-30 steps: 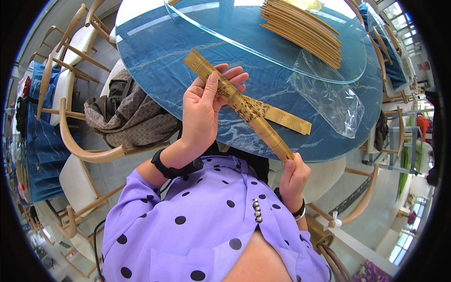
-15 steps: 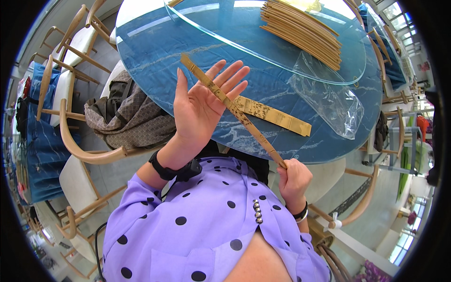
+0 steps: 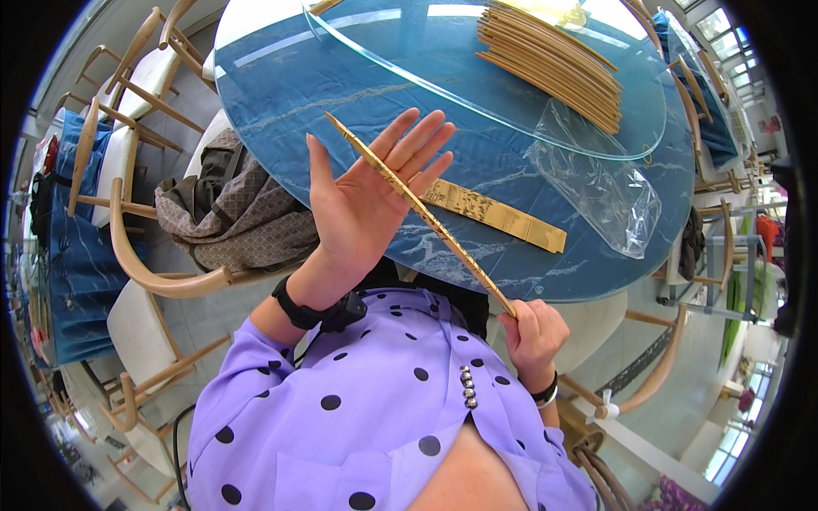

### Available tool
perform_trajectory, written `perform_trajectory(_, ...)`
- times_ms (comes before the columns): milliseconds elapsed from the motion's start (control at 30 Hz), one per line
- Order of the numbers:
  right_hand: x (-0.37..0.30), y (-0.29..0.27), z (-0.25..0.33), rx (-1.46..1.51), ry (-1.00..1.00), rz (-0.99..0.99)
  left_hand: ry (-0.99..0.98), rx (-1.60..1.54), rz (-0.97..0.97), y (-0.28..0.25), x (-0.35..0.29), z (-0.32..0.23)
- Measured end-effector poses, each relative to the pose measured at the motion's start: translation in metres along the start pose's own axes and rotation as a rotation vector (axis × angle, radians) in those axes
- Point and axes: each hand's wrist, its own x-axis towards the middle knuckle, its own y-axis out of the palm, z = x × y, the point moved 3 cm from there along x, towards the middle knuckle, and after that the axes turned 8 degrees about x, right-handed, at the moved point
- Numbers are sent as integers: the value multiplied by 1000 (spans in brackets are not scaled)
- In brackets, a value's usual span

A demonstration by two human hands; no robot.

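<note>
My right hand (image 3: pixel 535 339) is closed in a pinch around the lower end of a long, thin gold paper sleeve (image 3: pixel 456 249) with dark print. The sleeve slants up to the left, seen nearly edge-on, and crosses in front of my left palm. My left hand (image 3: pixel 362 200) is open, palm up, with the thumb and fingers spread; whether the palm touches the sleeve I cannot tell. Behind, flat on the blue table (image 3: pixel 298 111), lies a wider gold piece with dark print (image 3: pixel 498 213), perhaps several sleeves together; its left end is hidden by my left hand.
A stack of long brown sticks (image 3: pixel 550 64) rests on the glass turntable (image 3: pixel 409 51). Beside it a clear plastic bag (image 3: pixel 601 183) hangs over the turntable's edge onto the table. A patterned brown bag (image 3: pixel 234 209) sits on a wooden chair (image 3: pixel 162 285) to the left.
The held sleeve has turned from its flat face to its thin edge. My left hand has shifted slightly left, its thumb spread wider. My right hand keeps its hold.
</note>
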Motion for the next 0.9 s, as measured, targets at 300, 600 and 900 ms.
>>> perform_trajectory(300,-11,9,-9,835,662,-5,54,527,-108,-9,2,11)
perform_trajectory(600,-15,14,-12,890,743,-8,97,477,-16,-3,7,17)
perform_trajectory(900,-5,19,-11,959,729,-7,39,528,66,1,21,12)
